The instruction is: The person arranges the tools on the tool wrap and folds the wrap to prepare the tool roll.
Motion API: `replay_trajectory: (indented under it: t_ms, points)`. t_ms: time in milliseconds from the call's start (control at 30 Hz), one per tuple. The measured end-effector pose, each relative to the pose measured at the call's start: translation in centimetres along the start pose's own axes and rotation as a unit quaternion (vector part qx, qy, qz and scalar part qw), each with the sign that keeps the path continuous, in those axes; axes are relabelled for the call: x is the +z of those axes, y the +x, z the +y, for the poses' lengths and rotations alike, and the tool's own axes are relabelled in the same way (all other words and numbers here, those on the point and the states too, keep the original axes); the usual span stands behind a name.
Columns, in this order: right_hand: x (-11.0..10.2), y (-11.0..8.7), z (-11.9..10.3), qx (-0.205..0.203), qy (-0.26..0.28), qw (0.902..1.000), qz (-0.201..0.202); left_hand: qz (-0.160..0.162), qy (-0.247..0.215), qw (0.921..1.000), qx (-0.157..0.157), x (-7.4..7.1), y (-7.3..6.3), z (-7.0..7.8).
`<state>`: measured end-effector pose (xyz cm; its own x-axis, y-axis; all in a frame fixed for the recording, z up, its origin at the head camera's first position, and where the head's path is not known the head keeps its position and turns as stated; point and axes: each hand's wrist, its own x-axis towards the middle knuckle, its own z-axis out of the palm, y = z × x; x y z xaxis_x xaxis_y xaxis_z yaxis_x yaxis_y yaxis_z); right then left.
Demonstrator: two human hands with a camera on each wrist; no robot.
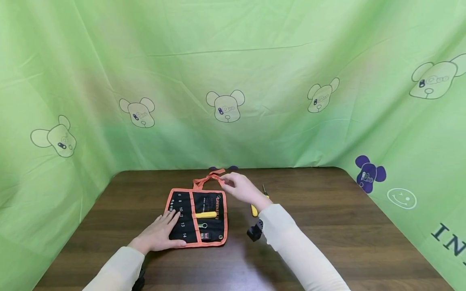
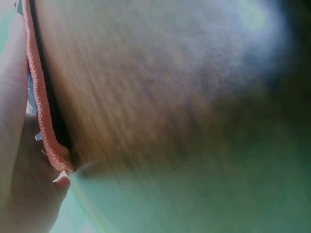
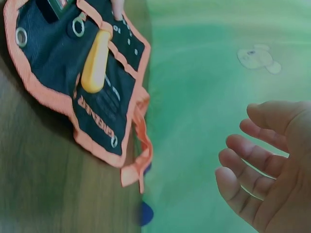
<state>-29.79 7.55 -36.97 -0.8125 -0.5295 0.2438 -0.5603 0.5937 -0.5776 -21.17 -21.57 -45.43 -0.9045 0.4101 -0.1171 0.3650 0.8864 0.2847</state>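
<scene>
A black tool pouch (image 1: pixel 188 226) with orange trim lies spread on the table, with size numbers down its left panel. My left hand (image 1: pixel 160 232) rests on its left side, fingers spread over the fabric. A yellow handle (image 1: pixel 206 215) sticks out of the pocket edge, above a wrench's ring end (image 1: pixel 202 226) and a small dark labelled item (image 1: pixel 205 236). My right hand (image 1: pixel 242 188) is by the orange strap (image 1: pixel 199 182) at the pouch's top edge. In the right wrist view, the right hand's fingers (image 3: pixel 248 150) curve loosely, apart from the strap (image 3: pixel 142 141), holding nothing.
Right of the pouch lies a yellow-handled tool (image 1: pixel 253 210) with a thin dark shaft, partly hidden by my right wrist. The brown wooden table (image 1: pixel 313 226) meets a green cloth backdrop (image 1: pixel 276 137) at its far edge and sides.
</scene>
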Motion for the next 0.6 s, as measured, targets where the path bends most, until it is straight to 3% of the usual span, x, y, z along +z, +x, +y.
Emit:
replay_trajectory:
  t_ms: [233, 600]
  points:
    - [-1.3, -0.9, 1.7, 0.009, 0.006, 0.9994, 0.032, -0.002, -0.001, 1.0000, -0.001, 0.2, 0.1, -0.1]
    - [-2.9, -3.2, 4.8, 0.059, 0.022, 0.9953, 0.074, -0.001, 0.000, 1.0000, -0.002, 0.2, 0.1, -0.1]
